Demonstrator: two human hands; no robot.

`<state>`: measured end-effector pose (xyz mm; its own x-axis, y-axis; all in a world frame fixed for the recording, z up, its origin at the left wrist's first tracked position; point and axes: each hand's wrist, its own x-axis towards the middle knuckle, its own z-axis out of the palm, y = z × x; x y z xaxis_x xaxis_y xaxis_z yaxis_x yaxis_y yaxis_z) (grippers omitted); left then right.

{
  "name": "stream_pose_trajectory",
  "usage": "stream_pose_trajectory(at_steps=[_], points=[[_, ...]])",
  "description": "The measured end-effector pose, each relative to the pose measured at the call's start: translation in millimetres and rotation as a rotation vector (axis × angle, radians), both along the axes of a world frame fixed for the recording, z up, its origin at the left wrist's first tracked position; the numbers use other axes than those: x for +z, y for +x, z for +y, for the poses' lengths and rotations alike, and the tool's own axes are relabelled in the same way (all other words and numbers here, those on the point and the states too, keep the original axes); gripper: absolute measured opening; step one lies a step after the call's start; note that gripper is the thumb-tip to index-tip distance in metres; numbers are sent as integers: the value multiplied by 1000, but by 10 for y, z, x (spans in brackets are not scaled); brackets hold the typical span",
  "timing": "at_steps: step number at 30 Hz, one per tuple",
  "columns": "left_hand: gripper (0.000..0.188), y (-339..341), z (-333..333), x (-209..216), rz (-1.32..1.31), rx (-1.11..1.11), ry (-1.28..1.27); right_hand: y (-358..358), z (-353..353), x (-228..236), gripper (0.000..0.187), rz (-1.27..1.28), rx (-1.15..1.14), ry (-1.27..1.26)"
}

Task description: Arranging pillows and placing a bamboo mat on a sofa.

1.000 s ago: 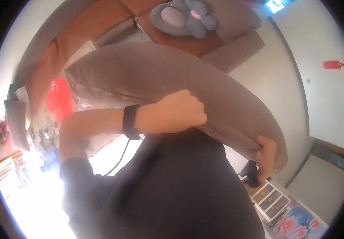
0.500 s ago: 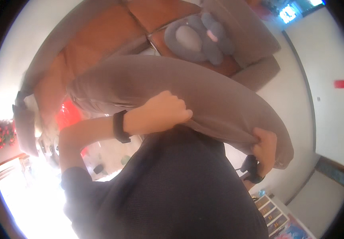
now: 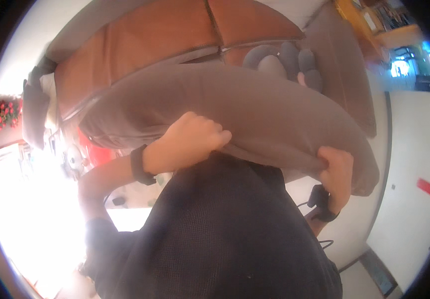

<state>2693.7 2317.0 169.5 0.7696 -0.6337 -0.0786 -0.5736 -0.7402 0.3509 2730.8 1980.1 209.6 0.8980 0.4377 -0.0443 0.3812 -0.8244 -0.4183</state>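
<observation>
Stretched across in front of my body is a long, padded brown sofa cushion (image 3: 235,99) with a smooth fabric cover. My left hand (image 3: 190,138) is closed in a fist on its near edge, around the middle, knuckles up. Toward the cushion's right end, my right hand (image 3: 336,167) grips the same edge, pinching up a fold of the cover. Each wrist wears a black band. The fingertips of both hands are hidden, and the cushion's far underside is out of sight.
Beyond the cushion stands a sofa with orange-brown seats (image 3: 160,37) and a brown armrest (image 3: 339,74). A grey plush toy (image 3: 275,67) lies on it. Red flowers (image 3: 4,113) are at far left, a red bag (image 3: 95,149) under the cushion's left end. A white wall (image 3: 414,149) is at right.
My view has turned, so the sofa seats and plush toy now sit further right. Both hands keep their hold on the cushion, which stays in front of me.
</observation>
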Motion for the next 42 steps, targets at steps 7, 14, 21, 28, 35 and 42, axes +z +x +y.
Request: stream_pose_trajectory(at_steps=[7, 14, 21, 28, 35, 42], points=[[16, 391, 542, -114, -8, 107, -93, 634, 604, -1, 16, -35, 102, -73], [18, 706, 1115, -68, -65, 157, -190, 1064, 1193, 127, 19, -47, 110, -172], [16, 1259, 1555, -184, 27, 254, -136, 2003, 1869, 154, 20, 13, 229, -221], [11, 1622, 1813, -244, 21, 533, -302, 2889, 2455, 143, 16, 13, 310, -239], [11, 2296, 2021, -217, 48, 790, -175, 4033, 3024, -114, 16, 3, 488, -161], [15, 2734, 2169, -284, 120, 816, -114, 4917, 3437, -599, 15, 76, 655, -37]])
